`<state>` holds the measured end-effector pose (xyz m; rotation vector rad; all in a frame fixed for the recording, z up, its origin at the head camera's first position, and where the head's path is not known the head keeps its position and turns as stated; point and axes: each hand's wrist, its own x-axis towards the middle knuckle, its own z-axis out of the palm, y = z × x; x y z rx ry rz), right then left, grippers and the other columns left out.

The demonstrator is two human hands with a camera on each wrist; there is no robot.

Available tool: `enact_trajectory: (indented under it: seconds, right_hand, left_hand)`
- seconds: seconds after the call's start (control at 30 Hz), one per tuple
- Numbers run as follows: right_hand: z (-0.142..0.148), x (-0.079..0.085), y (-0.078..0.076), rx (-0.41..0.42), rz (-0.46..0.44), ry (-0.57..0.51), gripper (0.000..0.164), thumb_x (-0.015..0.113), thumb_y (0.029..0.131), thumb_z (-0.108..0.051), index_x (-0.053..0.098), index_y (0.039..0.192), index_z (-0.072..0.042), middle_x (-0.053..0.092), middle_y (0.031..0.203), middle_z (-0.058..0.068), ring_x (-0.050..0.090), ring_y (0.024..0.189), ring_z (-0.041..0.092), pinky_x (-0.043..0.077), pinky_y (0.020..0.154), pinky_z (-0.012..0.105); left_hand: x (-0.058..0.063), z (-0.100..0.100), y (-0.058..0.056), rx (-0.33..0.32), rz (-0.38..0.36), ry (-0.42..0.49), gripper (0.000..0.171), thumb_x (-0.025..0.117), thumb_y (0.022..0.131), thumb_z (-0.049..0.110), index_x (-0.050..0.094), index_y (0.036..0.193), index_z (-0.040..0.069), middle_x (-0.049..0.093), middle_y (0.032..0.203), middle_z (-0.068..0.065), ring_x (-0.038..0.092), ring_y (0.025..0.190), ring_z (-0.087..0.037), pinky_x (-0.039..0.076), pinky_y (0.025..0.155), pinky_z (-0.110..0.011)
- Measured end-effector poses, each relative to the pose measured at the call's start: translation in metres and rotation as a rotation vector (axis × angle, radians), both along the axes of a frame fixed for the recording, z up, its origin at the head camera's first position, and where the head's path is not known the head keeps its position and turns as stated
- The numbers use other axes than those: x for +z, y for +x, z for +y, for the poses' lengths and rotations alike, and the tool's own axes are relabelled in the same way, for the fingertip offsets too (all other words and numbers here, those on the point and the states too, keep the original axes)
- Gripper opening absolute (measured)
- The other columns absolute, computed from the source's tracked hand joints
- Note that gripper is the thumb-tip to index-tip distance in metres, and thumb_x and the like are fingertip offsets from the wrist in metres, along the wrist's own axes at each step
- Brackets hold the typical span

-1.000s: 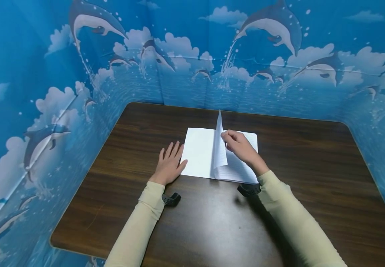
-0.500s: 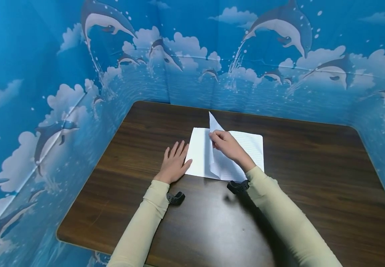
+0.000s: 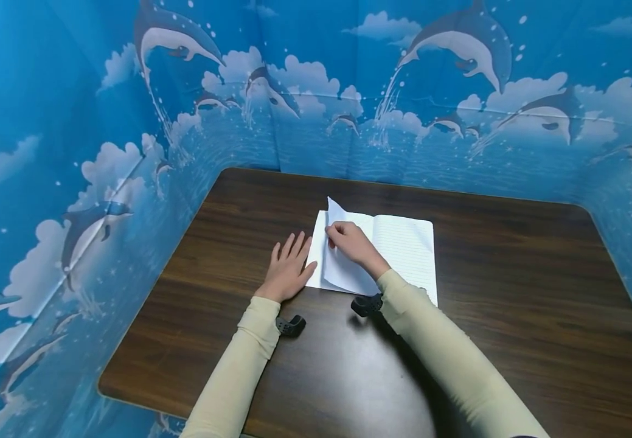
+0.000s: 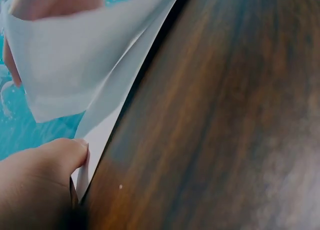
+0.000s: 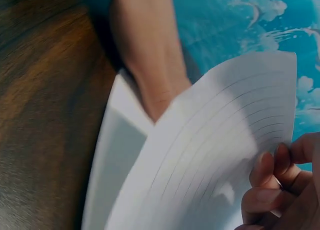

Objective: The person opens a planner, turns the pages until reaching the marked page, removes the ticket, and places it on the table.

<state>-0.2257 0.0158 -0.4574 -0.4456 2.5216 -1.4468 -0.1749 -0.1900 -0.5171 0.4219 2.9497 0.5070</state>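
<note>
An open notebook (image 3: 405, 255) with white lined pages lies on the table. My right hand (image 3: 353, 244) pinches the edge of one raised page (image 3: 343, 271), which stands curved over the notebook's left half. In the right wrist view this page (image 5: 220, 135) shows its ruled lines, with the fingertips (image 5: 264, 170) at its edge. My left hand (image 3: 287, 267) lies flat with fingers spread at the notebook's left edge, partly on the table. In the left wrist view the left thumb (image 4: 70, 152) touches the notebook's corner.
The dark wooden table (image 3: 211, 243) has rounded corners. Behind and to the left hangs a blue curtain (image 3: 316, 146) printed with dolphins and clouds. A black band (image 3: 291, 326) is worn on the left wrist, another black band (image 3: 366, 305) on the right.
My right hand has moved left, carrying the page from upright near the middle over to the notebook's left side. More of the right-hand lined page shows. The left hand stays at the left edge.
</note>
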Motion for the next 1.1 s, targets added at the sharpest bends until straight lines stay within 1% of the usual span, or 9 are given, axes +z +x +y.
enact_trajectory:
  seconds: [0.13,0.27,0.4,0.47,0.63,0.67,0.8,0.9,1.1]
  right_hand:
    - [-0.001,-0.010,0.001,0.006,-0.026,0.031,0.040,0.047,0.109,-0.027,0.064,0.078,-0.009,0.056,0.069,0.004,0.037,0.056,0.017,0.031,0.057,0.030]
    - [0.001,-0.013,0.002,0.022,-0.039,0.048,0.040,0.047,0.108,-0.029,0.067,0.081,-0.008,0.062,0.073,0.005,0.041,0.058,0.016,0.034,0.058,0.028]
    - [0.002,-0.015,0.001,0.068,-0.042,0.069,0.043,0.046,0.109,-0.036,0.067,0.086,-0.008,0.065,0.076,0.006,0.048,0.059,0.015,0.037,0.058,0.027]
    - [0.002,-0.016,0.001,0.088,-0.042,0.079,0.045,0.045,0.110,-0.039,0.067,0.088,-0.007,0.065,0.076,0.006,0.050,0.059,0.014,0.038,0.059,0.027]
    - [0.002,-0.020,0.003,0.106,-0.046,0.109,0.044,0.045,0.110,-0.038,0.070,0.094,-0.006,0.070,0.081,0.006,0.053,0.060,0.014,0.040,0.060,0.026]
    - [0.002,-0.021,0.004,0.108,-0.048,0.113,0.043,0.045,0.111,-0.038,0.070,0.094,-0.006,0.070,0.082,0.007,0.053,0.061,0.014,0.040,0.061,0.026]
    - [0.002,-0.022,0.006,0.118,-0.026,0.126,0.039,0.047,0.110,-0.033,0.071,0.095,-0.007,0.072,0.085,0.007,0.054,0.063,0.014,0.040,0.062,0.026]
    - [0.006,-0.022,0.006,0.119,-0.006,0.126,0.036,0.048,0.110,-0.030,0.072,0.096,-0.007,0.072,0.086,0.007,0.055,0.065,0.014,0.041,0.064,0.026]
    - [0.024,-0.019,0.007,0.097,-0.006,0.112,0.033,0.049,0.110,-0.028,0.073,0.099,-0.007,0.072,0.089,0.008,0.056,0.067,0.016,0.043,0.064,0.028]
  left_hand:
    - [-0.005,0.003,-0.003,0.004,-0.032,-0.004,0.066,0.025,0.112,0.050,0.011,0.170,0.021,0.004,0.178,-0.003,-0.001,0.166,-0.028,0.000,0.130,-0.059]
    - [-0.004,0.004,-0.006,0.012,-0.049,-0.002,0.063,0.018,0.113,0.049,0.010,0.170,0.021,0.003,0.178,-0.001,-0.004,0.166,-0.026,-0.003,0.131,-0.058]
    - [-0.004,0.003,-0.007,0.012,-0.034,0.024,0.064,0.016,0.113,0.049,0.012,0.170,0.020,0.005,0.178,-0.003,-0.003,0.166,-0.027,-0.003,0.130,-0.058]
    - [-0.005,0.002,-0.008,0.010,-0.025,0.023,0.067,0.011,0.112,0.053,0.013,0.170,0.020,0.005,0.178,-0.003,-0.002,0.166,-0.027,-0.003,0.131,-0.057]
    - [-0.008,0.001,-0.008,-0.001,-0.010,0.039,0.078,0.001,0.107,0.064,0.016,0.169,0.020,0.007,0.178,-0.004,0.001,0.165,-0.029,-0.002,0.130,-0.059]
    - [-0.009,0.001,-0.008,-0.002,-0.010,0.042,0.077,0.002,0.107,0.064,0.016,0.169,0.020,0.007,0.178,-0.004,0.001,0.165,-0.029,-0.001,0.130,-0.059]
    - [-0.010,-0.001,-0.007,-0.002,-0.014,0.046,0.069,0.019,0.111,0.058,0.016,0.169,0.021,0.007,0.178,-0.003,0.001,0.166,-0.029,-0.001,0.130,-0.060]
    - [-0.009,-0.002,-0.005,-0.002,-0.018,0.051,0.068,0.030,0.111,0.052,0.015,0.169,0.021,0.006,0.178,-0.003,0.000,0.166,-0.029,-0.002,0.130,-0.060]
    - [-0.002,-0.003,-0.001,0.002,-0.017,0.050,0.069,0.036,0.110,0.047,0.016,0.169,0.018,0.007,0.178,-0.007,0.002,0.165,-0.031,0.000,0.130,-0.061]
